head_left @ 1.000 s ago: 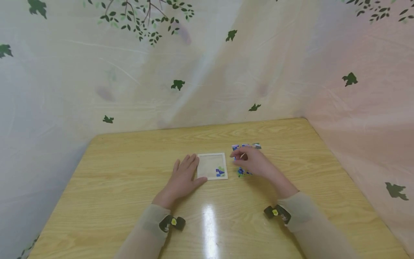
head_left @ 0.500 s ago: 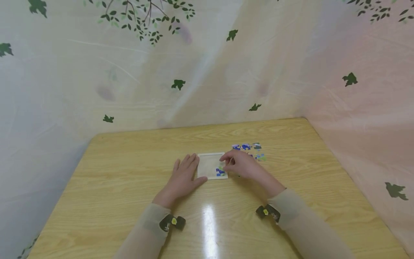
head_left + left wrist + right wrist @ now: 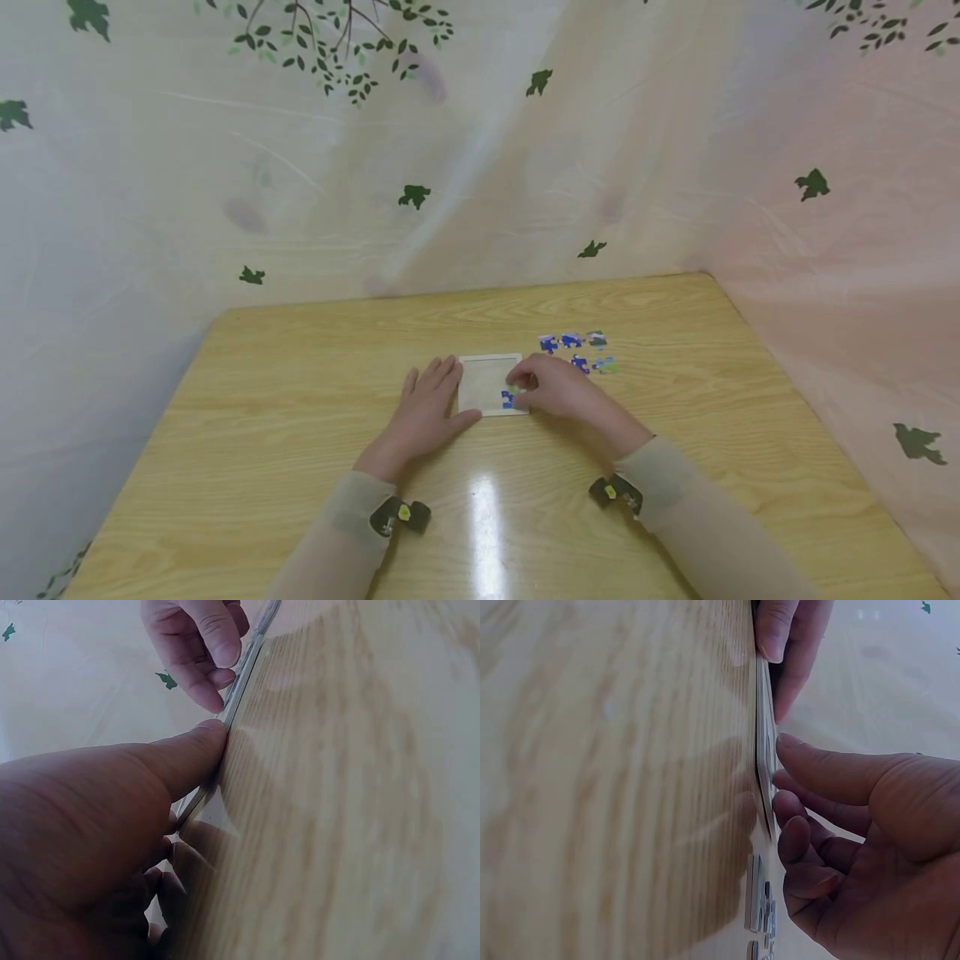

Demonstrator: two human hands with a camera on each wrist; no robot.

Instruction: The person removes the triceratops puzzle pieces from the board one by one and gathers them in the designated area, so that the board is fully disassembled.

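A white square puzzle frame [image 3: 487,412] lies flat on the wooden table, a few blue and green puzzle pieces [image 3: 507,400] in its near right corner. My left hand [image 3: 420,421] rests with spread, straight fingers along the frame's left side, the thumb at its near edge. Over the frame's right side, my right hand [image 3: 558,387] has thumb and index finger curled together around a puzzle piece [image 3: 513,389], low over the corner. Most of that piece is hidden by the fingers. In the right wrist view, the thumb and index fingertips are right at the frame [image 3: 765,742].
Several loose puzzle pieces [image 3: 572,340] lie on the table [image 3: 300,375] beyond and to the right of the frame. A pale cloth [image 3: 480,167] with leaf prints hangs behind the table and along its sides.
My right hand has moved left from the loose pieces to the frame's right side and lowered its fingertips at the corner. My left hand has stayed in place.
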